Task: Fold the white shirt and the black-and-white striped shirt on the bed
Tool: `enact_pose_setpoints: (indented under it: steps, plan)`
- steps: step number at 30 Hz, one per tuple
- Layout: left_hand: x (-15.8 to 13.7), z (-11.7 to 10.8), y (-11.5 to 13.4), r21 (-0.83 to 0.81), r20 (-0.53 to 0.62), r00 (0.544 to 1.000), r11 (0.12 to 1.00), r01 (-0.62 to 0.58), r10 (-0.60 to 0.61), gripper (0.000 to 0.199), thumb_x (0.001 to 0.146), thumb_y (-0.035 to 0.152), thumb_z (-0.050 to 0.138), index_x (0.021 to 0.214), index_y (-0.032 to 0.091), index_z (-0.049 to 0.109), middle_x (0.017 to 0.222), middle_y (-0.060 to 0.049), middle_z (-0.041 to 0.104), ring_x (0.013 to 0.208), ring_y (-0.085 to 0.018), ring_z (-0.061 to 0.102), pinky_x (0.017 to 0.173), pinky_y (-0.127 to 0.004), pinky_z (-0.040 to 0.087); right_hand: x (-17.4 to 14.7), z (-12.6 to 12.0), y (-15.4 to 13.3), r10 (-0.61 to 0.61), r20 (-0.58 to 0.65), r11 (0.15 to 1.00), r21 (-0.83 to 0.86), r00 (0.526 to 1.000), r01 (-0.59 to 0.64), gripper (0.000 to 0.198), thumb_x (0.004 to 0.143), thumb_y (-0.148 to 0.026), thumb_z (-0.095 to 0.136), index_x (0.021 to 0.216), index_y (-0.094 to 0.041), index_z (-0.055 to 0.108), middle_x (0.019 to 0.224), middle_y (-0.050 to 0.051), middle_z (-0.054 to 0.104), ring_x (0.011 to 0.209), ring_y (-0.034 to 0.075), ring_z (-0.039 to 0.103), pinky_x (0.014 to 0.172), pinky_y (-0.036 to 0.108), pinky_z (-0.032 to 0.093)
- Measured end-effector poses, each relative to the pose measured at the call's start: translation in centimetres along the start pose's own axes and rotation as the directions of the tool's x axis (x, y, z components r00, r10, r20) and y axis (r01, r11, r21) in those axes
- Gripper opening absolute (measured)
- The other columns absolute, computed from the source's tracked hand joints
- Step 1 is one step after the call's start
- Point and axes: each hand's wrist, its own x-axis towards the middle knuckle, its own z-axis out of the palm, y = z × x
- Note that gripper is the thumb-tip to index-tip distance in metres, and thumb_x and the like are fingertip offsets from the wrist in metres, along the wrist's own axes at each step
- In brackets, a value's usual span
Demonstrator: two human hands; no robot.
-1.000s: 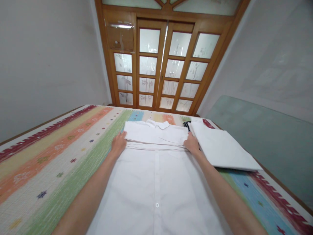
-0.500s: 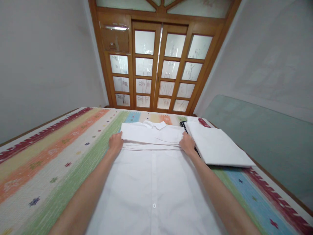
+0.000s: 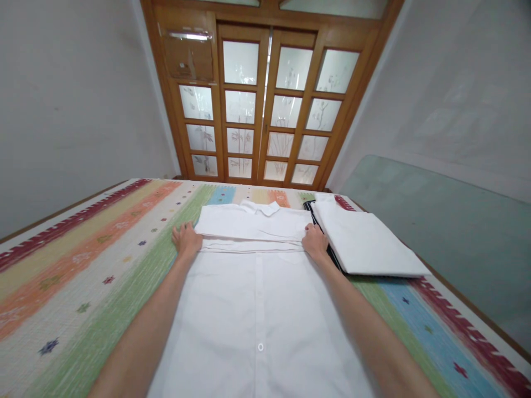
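Observation:
A white button-front shirt [image 3: 259, 287] lies lengthwise before me on the bed, its collar [image 3: 260, 208] at the far end. Across its upper part runs a folded band of white cloth [image 3: 249, 222], with layered edges just below it. My left hand [image 3: 187, 239] is closed on the shirt's left edge beside this band, its fingertips partly hidden. At the opposite edge, my right hand [image 3: 315, 241] grips the shirt with curled fingers. A white button [image 3: 260, 347] shows on the front placket.
A folded white garment [image 3: 369, 243] lies to the right of my right hand, with a dark item [image 3: 309, 205] partly beneath it. Under everything is a striped bedspread [image 3: 112, 260]. A pale green headboard-like panel [image 3: 435, 215] stands at right; wooden glazed doors [image 3: 265, 110] are beyond.
My left hand has shifted slightly left, drawing the shirt's left edge outward, and its fingers look a little looser. The right hand stays at its edge. The view has tilted slightly.

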Motion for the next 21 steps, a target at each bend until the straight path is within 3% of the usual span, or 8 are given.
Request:
enact_pose_setpoints:
  steps: [3,8,13,17,21]
  plan:
    - [0.2,0.0,-0.3,-0.019,-0.015,1.0,0.999,0.025,-0.026,0.054,0.078,0.018,0.049,0.132,0.013,0.052,0.136,-0.016,0.052,0.133,-0.04,0.035,0.104,-0.055,0.035,0.4,0.2,0.2,0.04,-0.029,0.985,0.168,0.999,-0.034,0.029,0.089,-0.012,0.042,0.108,-0.017,0.064,0.11,0.015,0.061,0.096,0.025,0.062,0.079,0.032,0.046]
    - [0.2,-1.1,-0.7,-0.025,-0.066,0.998,1.0,-0.012,0.01,0.053,0.076,0.018,0.051,0.128,0.008,0.054,0.125,-0.018,0.059,0.125,-0.033,0.044,0.107,-0.046,0.035,1.5,0.8,0.7,0.071,-0.039,0.938,0.343,0.997,-0.054,0.023,0.081,-0.012,0.052,0.099,-0.019,0.065,0.099,0.011,0.067,0.093,0.022,0.062,0.081,0.03,0.046]
    - [-0.3,-1.7,-0.8,0.038,-0.102,0.986,0.991,-0.129,0.133,0.05,0.076,0.009,0.047,0.125,0.007,0.056,0.119,-0.016,0.062,0.12,-0.031,0.046,0.104,-0.039,0.038,3.5,1.1,0.8,0.035,0.001,0.879,0.477,0.999,-0.031,0.03,0.079,-0.013,0.047,0.104,-0.016,0.063,0.079,0.006,0.07,0.071,0.017,0.065,0.065,0.026,0.052]
    - [-0.4,-1.5,-0.7,0.045,-0.066,0.986,0.987,-0.152,0.155,0.047,0.077,0.008,0.047,0.122,0.009,0.059,0.116,-0.015,0.064,0.117,-0.031,0.048,0.103,-0.038,0.039,5.2,0.6,1.3,-0.075,0.07,0.89,0.455,0.995,0.035,0.024,0.071,-0.011,0.052,0.089,-0.015,0.069,0.064,0.003,0.068,0.062,0.017,0.065,0.061,0.026,0.052]
    - [-0.2,-1.4,-0.7,0.039,-0.041,0.988,0.988,-0.147,0.149,0.041,0.076,0.009,0.048,0.114,0.01,0.064,0.114,-0.014,0.065,0.114,-0.03,0.05,0.102,-0.037,0.039,6.7,-0.2,1.3,-0.22,0.125,0.932,0.32,0.967,0.171,0.028,0.064,-0.003,0.056,0.081,-0.017,0.072,0.081,0.006,0.074,0.089,0.021,0.067,0.081,0.026,0.049]
